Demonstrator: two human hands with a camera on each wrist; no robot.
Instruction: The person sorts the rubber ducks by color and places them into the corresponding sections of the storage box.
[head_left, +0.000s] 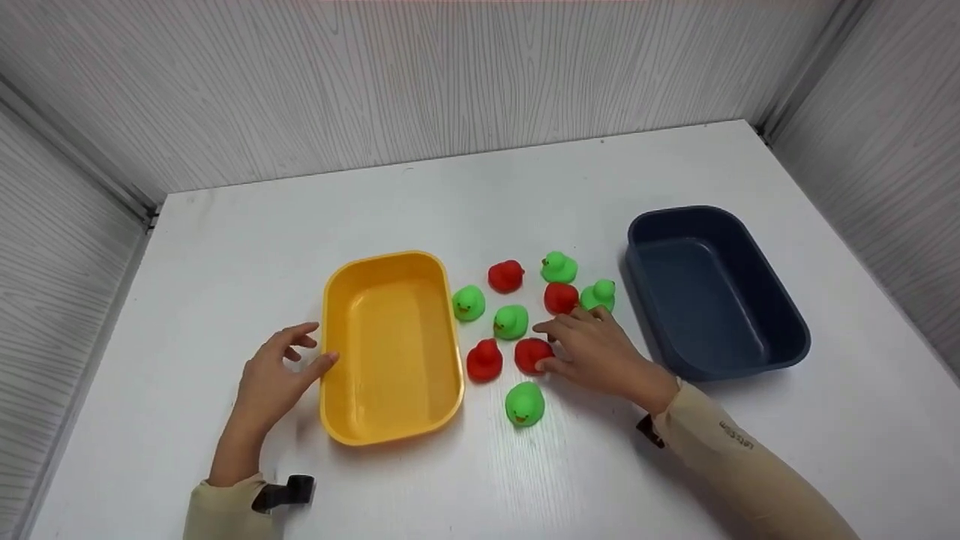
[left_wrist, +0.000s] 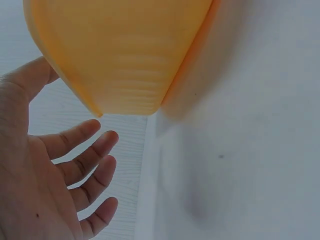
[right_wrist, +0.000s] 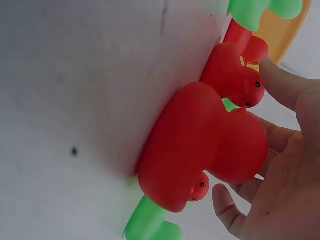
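Note:
My right hand (head_left: pixel 594 349) reaches into a cluster of small rubber ducks in the middle of the table. Thumb and index finger close round a red duck (head_left: pixel 531 355), which stands on the table. In the right wrist view this red duck (right_wrist: pixel 200 145) fills the space in front of my right hand (right_wrist: pixel 292 175), with a second red duck (right_wrist: pixel 232 75) just behind it. My left hand (head_left: pixel 276 375) is spread, and its thumb touches the left wall of an empty yellow tub (head_left: pixel 390 337). The left wrist view shows the left hand (left_wrist: pixel 50 190) with straight fingers under the yellow tub (left_wrist: pixel 125 50).
An empty dark blue tub (head_left: pixel 705 292) stands right of the ducks. Loose ducks lie between the tubs: green ducks (head_left: pixel 524 404) (head_left: pixel 511 322) (head_left: pixel 468 303), red ducks (head_left: pixel 484 361) (head_left: pixel 560 298) and several more. Grey walls close in the white table (head_left: pixel 525 187) on three sides.

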